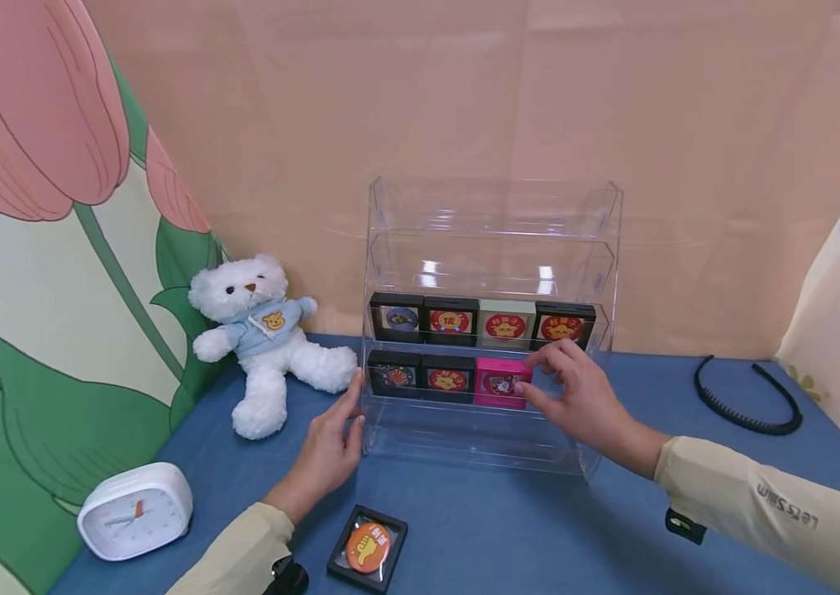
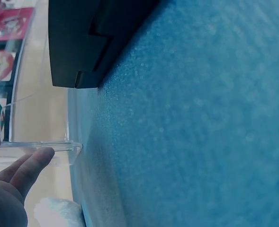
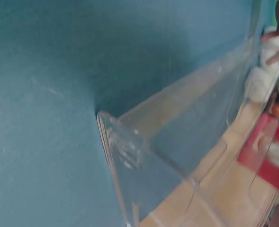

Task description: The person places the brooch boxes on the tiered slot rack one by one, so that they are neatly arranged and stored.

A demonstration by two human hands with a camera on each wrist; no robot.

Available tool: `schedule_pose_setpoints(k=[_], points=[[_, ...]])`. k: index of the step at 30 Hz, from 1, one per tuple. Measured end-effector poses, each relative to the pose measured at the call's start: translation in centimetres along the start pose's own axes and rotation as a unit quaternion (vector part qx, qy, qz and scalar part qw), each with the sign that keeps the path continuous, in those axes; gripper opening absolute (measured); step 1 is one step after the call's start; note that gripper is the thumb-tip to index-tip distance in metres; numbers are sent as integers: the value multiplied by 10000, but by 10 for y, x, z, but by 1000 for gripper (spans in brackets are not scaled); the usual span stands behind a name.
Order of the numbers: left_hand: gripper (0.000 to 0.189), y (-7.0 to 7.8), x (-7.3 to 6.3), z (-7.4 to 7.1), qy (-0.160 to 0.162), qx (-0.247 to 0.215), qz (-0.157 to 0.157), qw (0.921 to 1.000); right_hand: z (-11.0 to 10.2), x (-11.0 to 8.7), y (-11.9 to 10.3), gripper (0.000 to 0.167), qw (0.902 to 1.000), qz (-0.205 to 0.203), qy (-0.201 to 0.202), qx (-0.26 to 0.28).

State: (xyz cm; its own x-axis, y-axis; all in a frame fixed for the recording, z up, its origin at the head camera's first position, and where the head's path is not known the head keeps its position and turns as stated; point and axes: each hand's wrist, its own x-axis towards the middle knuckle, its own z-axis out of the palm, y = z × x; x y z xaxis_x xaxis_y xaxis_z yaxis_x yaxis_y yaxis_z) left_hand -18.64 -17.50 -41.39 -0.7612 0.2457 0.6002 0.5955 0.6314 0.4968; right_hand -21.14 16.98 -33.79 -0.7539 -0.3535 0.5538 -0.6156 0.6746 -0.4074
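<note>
A clear tiered acrylic display rack (image 1: 457,442) stands on the blue cloth. On its second shelf from the bottom, at the right end of a row, sits a bright pink box (image 1: 490,398) with a round badge behind its front window. My right hand (image 1: 576,395) pinches the right side of this box, thumb at its front and index finger near its top edge. The left hand (image 1: 325,450) touches the rack's left side with fingers extended; the left wrist view shows those fingers (image 2: 32,168) against the clear side edge. Beside the pink box are two black boxes (image 1: 448,380).
Another shelf above holds several badge boxes, one of them white (image 1: 505,324). A black framed box with an orange thumbs-up badge (image 1: 368,547) lies in front. A white teddy bear (image 1: 264,330) and white clock (image 1: 136,512) are left, a black headband (image 1: 751,421) right.
</note>
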Motion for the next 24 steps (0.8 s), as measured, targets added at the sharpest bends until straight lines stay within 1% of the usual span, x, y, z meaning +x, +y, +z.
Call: schedule_pose_setpoints(k=[3,6,9,11,13,16,21,24], points=[[73,1,0,-1,-2,0,13,10000,2,-7,-9,31,9994,-305,189,-37],[73,1,0,-1,2,18,-3,10000,7,-14,-21,31,9972,-692,276,-5],[74,1,0,0,-14,16,-57,10000,15,-23,-35,32,9955,-918,183,135],[74,0,-1,0,-16,7,-70,10000,22,-30,-45,35,9950,-967,39,253],[74,-1,-1,0,-11,-2,-63,10000,28,-37,-55,36,9943,-960,-189,419],[74,-3,-2,0,27,4,-24,10000,36,-46,-67,35,9908,-892,-698,745],[74,-2,-1,0,19,0,9,10000,47,-56,-80,34,9755,-531,-1723,1264],[73,0,0,-1,4,-53,19,10000,55,-58,-87,37,9664,-336,-2131,1396]])
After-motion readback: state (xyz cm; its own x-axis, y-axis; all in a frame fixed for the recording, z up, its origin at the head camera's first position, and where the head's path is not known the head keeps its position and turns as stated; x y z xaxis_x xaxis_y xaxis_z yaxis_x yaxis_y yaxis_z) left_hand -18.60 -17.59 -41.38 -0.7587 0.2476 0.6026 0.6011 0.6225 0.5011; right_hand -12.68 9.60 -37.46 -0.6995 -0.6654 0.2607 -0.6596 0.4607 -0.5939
